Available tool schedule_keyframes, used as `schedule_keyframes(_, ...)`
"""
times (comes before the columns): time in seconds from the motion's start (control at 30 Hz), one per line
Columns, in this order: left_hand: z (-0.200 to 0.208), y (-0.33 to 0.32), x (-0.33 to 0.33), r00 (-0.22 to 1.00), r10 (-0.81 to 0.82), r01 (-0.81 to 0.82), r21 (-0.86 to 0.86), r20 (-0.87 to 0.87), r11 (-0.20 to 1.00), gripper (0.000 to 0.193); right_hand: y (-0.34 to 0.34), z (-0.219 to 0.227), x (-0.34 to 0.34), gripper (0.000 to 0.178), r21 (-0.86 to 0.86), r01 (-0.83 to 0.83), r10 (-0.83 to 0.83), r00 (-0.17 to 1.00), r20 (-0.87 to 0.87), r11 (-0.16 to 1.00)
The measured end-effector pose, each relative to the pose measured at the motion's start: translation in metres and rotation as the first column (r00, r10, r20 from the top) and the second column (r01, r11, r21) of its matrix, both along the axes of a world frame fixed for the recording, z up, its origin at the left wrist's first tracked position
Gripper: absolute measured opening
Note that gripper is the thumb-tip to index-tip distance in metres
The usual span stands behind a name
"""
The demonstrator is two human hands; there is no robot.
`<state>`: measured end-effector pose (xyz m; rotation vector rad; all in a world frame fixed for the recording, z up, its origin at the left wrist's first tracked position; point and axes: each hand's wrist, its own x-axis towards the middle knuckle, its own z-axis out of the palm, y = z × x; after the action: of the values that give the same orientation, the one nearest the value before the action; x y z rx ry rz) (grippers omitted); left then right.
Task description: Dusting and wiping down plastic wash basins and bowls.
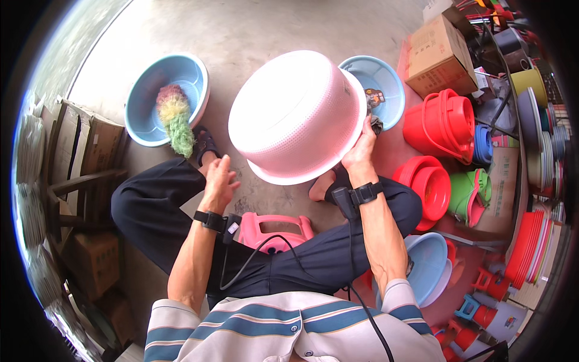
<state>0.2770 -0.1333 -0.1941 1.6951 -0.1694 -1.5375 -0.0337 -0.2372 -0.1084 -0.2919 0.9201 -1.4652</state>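
A large pink plastic colander basket (pixel 289 114) with perforated walls is held up in front of me, tipped with its base toward the upper left. My right hand (pixel 362 151) grips its rim at the right side. Something dark and crumpled, perhaps a cloth (pixel 377 125), shows by those fingertips. My left hand (pixel 220 181) is off the basket, below its left side, with the fingers apart and nothing in them. At the left, a multicoloured fluffy duster (pixel 174 117) leans over the rim of a blue basin (pixel 140 102). Another blue basin (pixel 392 90) sits partly behind the basket.
A pink stool (pixel 274 229) is between my legs. Red buckets (pixel 443 123), red basins (pixel 431 193), a green bucket (pixel 470 196) and a cardboard box (pixel 440 57) crowd the right. Blue basins (pixel 428 265) are near my right elbow. Boxes (pixel 96 142) line the left. Black cables run from my wristbands.
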Motion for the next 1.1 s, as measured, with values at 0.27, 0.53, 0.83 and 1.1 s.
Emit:
schedule_keyframes(0.27, -0.017, 0.011, -0.032, 0.864, 0.101, -0.082, 0.060, -0.493, 0.995, 0.053, 0.007, 0.005, -0.001, 0.050, 0.037, -0.002, 0.003, 1.000, -0.014, 0.999)
schedule_keyframes(0.53, -0.018, 0.004, -0.037, 0.861, 0.103, -0.079, 0.069, -0.498, 0.995, 0.043, 0.003, -0.008, -0.005, 0.051, 0.034, -0.013, 0.012, 1.000, 0.016, 0.999)
schedule_keyframes(0.83, -0.021, 0.001, -0.022, 0.806, 0.218, -0.237, 0.038, -0.551, 0.971, 0.061, -0.002, 0.012, 0.014, 0.048, 0.044, -0.030, 0.029, 1.000, 0.006, 0.999)
schedule_keyframes(1.1, -0.029, -0.018, -0.023, 0.632, 0.368, -0.503, 0.000, -0.682, 0.864, 0.056, 0.000, 0.015, 0.013, 0.049, 0.087, -0.032, 0.031, 0.999, 0.010, 0.996)
